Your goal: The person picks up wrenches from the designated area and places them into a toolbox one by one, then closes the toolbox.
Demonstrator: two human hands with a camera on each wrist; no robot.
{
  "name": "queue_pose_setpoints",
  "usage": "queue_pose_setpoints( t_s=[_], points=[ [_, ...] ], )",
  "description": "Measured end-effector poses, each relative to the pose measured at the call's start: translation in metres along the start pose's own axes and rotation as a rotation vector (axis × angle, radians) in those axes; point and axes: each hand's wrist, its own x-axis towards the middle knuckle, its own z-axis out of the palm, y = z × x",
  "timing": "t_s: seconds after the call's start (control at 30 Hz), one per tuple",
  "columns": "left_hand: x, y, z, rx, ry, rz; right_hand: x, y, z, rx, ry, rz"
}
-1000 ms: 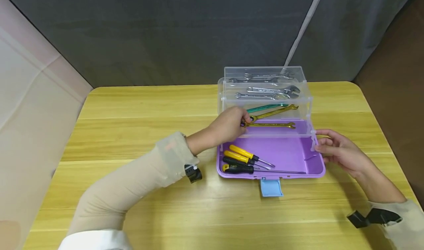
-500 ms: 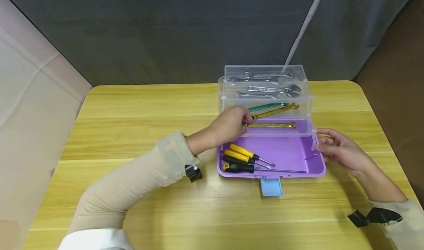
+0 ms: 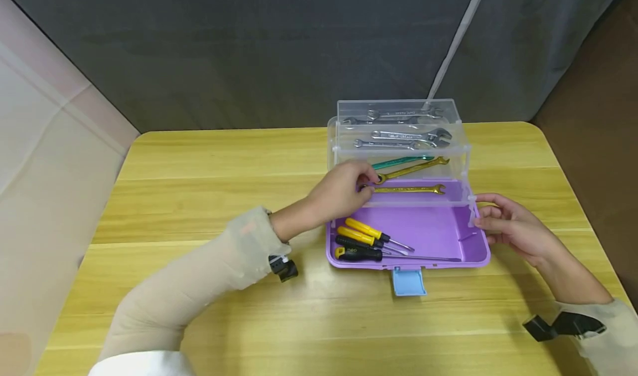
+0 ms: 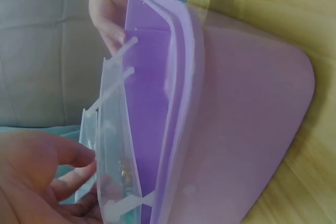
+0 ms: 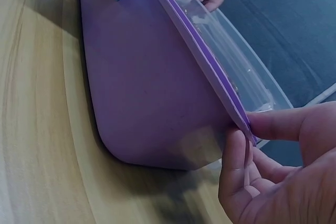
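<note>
A purple toolbox [image 3: 413, 226] stands open on the table, its clear trays raised. My left hand [image 3: 341, 190] is over the left end of the lowest clear tray, thumb and index finger parted around the end of a gold wrench [image 3: 408, 189]. In the left wrist view, this hand's fingers [image 4: 79, 156] are slightly bent beside the tray wall. Behind lie another gold wrench [image 3: 413, 169] and a green wrench [image 3: 399, 163]. My right hand [image 3: 518, 229] is at the toolbox's right side. In the right wrist view, its thumb and fingers [image 5: 273, 124] pinch the rim.
Several screwdrivers [image 3: 359, 252] with yellow or black handles lie at the left of the toolbox's base. Silver wrenches [image 3: 404, 135] fill the upper trays. A blue latch [image 3: 408, 282] hangs open at the front. A grey curtain [image 3: 249, 49] rises behind the wooden table [image 3: 224, 160].
The gap between my left thumb and index finger has widened at the gold wrench's end, and the left forearm has shifted slightly left. My right hand stays at the toolbox rim.
</note>
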Motion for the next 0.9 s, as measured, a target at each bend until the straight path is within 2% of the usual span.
queue_pose_setpoints(
  t_s=[0.13,0.23,0.33,0.4,0.53,0.6,0.67,0.83,0.9],
  points=[
    [-0.003,-0.006,-0.004,-0.058,0.081,0.076,0.0,-0.002,0.0,-0.043,0.015,0.009],
    [-0.005,-0.015,-0.009,-0.111,0.2,0.131,0.0,-0.006,-0.001,-0.135,0.041,0.023],
    [-0.006,-0.026,-0.016,-0.16,0.336,0.158,0.002,-0.014,-0.004,-0.236,0.087,0.029],
    [-0.005,-0.032,-0.022,-0.19,0.418,0.165,0.003,-0.02,-0.008,-0.258,0.12,0.011],
    [-0.004,-0.047,-0.031,-0.245,0.553,0.118,0.012,-0.033,-0.017,-0.174,0.151,-0.094],
    [-0.002,-0.055,-0.034,-0.275,0.572,0.065,0.019,-0.038,-0.02,-0.153,0.157,-0.15],
    [0.0,-0.064,-0.037,-0.294,0.556,-0.001,0.028,-0.043,-0.022,-0.204,0.177,-0.181],
    [0.007,-0.083,-0.04,-0.397,0.418,-0.2,0.052,-0.05,-0.03,-0.496,0.186,-0.134],
    [0.01,-0.088,-0.039,-0.493,0.355,-0.27,0.061,-0.052,-0.033,-0.534,0.155,-0.125]
  ],
)
